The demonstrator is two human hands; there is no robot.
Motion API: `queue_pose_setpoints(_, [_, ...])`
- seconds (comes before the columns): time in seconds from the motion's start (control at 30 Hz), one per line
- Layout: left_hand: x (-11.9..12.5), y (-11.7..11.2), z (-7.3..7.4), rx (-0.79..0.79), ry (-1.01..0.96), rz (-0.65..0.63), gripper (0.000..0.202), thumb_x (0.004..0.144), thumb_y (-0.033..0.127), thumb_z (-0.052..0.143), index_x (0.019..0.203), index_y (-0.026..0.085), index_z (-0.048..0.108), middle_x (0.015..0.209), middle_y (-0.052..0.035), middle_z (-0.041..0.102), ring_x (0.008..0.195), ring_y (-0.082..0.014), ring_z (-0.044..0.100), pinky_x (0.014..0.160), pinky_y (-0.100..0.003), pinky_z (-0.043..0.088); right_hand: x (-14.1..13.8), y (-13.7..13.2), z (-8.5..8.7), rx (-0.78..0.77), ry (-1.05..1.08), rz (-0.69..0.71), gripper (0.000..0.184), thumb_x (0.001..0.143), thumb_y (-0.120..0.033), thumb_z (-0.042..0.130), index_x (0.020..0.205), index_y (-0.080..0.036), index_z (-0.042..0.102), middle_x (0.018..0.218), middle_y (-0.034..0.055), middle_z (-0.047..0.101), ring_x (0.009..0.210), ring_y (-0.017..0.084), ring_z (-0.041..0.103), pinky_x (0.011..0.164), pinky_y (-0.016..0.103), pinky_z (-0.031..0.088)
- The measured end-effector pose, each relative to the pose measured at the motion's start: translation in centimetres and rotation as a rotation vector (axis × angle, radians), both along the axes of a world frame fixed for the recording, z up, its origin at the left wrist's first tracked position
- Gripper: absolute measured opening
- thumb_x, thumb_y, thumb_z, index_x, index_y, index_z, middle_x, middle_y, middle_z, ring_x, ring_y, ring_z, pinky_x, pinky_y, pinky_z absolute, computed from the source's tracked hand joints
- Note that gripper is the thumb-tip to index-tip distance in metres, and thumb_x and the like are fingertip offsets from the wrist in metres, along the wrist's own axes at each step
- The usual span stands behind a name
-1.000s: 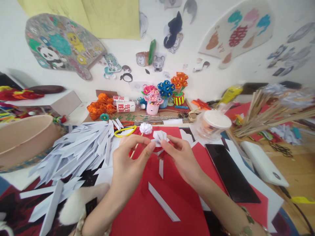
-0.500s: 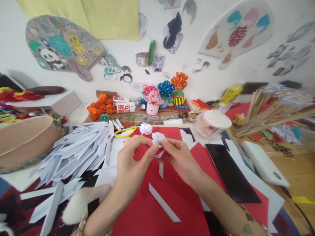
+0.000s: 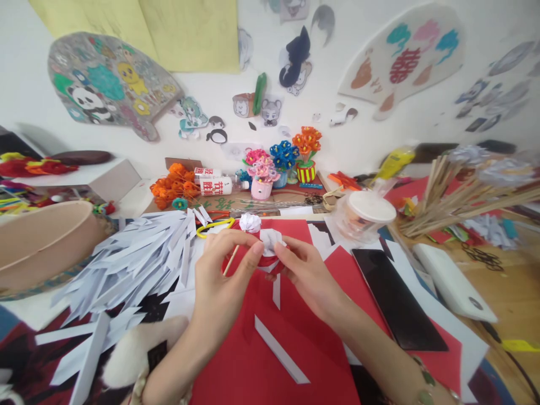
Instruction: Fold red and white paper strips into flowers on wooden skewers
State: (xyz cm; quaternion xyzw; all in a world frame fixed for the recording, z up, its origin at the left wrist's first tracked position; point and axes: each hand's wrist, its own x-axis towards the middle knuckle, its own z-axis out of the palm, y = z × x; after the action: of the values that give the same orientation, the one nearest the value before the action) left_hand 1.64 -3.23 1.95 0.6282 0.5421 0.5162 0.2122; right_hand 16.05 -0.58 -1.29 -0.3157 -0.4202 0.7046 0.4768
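Between my two hands, a small piece of folded white paper [image 3: 272,241] is pinched over the red sheet [image 3: 236,360]. My left hand [image 3: 225,264] grips its left side between thumb and fingers. On its right side, my right hand [image 3: 301,267] presses with thumb and forefinger. Something red shows just below the paper, partly hidden by my fingers. A crumpled white paper flower [image 3: 250,223] stands behind my left fingers, and a thin wooden stick [image 3: 230,260] shows beside my left thumb. One white paper strip [image 3: 280,349] lies on the red sheet nearer to me.
A heap of white paper strips [image 3: 135,253] lies left, beside a round basket [image 3: 46,242]. Yellow-handled scissors [image 3: 215,226] rest behind. At right are a black phone [image 3: 396,298], a white power bank [image 3: 455,281] and a lidded plastic tub [image 3: 367,211]. Flower pots [image 3: 262,188] line the wall.
The white paper has turned in my fingers, showing more of its folded inside. My left hand has shifted slightly left, and the stick beside its thumb now shows.
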Motion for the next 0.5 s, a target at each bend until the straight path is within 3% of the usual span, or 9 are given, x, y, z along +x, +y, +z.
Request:
queue_pose_setpoints(0.2, [-0.42,0.43,-0.44,-0.127,-0.187,-0.136,0.018,0.088,0.030,0.057,0.072,0.021,0.060,0.073,0.0002,0.058,0.074,-0.0163,0.053,0.070,-0.030,0.041,0.09,0.00,0.14,-0.057,0.004,0.101,0.029,0.081,-0.044,0.071,0.095,-0.020,0.075,0.084,0.0058,0.071,0.070,0.015,0.062,0.058,0.026,0.053])
queue_pose_setpoints(0.27, [-0.42,0.46,-0.46,-0.139,-0.191,-0.114,0.018,0.088,0.030,0.056,0.074,0.021,0.060,0.074,0.0002,0.059,0.071,-0.0156,0.052,0.066,-0.029,0.041,0.02,0.02,0.20,-0.062,0.018,0.083,0.027,0.081,-0.043,0.071,0.096,-0.020,0.074,0.088,0.0056,0.070,0.072,0.015,0.062,0.059,0.026,0.053])
queue_pose_setpoints(0.4, [-0.25,0.21,-0.15,0.006,0.043,0.065,0.014,0.087,0.029,0.059,0.075,0.022,0.061,0.078,0.0004,0.062,0.074,-0.0165,0.051,0.071,-0.030,0.040,-0.19,0.03,0.19,-0.031,0.022,-0.030,0.028,0.080,-0.044,0.072,0.098,-0.023,0.071,0.096,0.0055,0.070,0.082,0.018,0.065,0.065,0.029,0.055])
queue_pose_setpoints(0.5, [-0.10,0.05,-0.09,0.088,0.181,0.089,0.014,0.085,0.029,0.062,0.073,0.022,0.061,0.078,0.0007,0.064,0.078,-0.0176,0.052,0.076,-0.032,0.040,-0.23,0.01,0.05,0.032,0.015,-0.075,0.028,0.081,-0.044,0.071,0.100,-0.024,0.069,0.098,0.0050,0.070,0.087,0.019,0.066,0.071,0.032,0.056])
